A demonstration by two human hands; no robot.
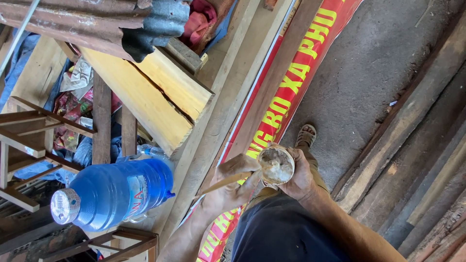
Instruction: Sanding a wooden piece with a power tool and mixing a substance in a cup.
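Note:
My right hand (302,178) is wrapped around a small round container (275,165) filled with a whitish paste, its open mouth facing up. My left hand (232,189) grips a thin wooden stick (224,182), and the stick's tip reaches into the paste. Both hands meet in front of my dark shorts (281,228). My sandalled foot (306,136) stands on the grey concrete floor (378,63) just beyond them.
A large blue water bottle (116,191) lies on a wooden frame at the lower left. Thick pale planks (160,92) and long boards run diagonally beside a red banner (291,92) with yellow letters. More boards (422,145) lie at the right. Corrugated sheet (97,19) sits top left.

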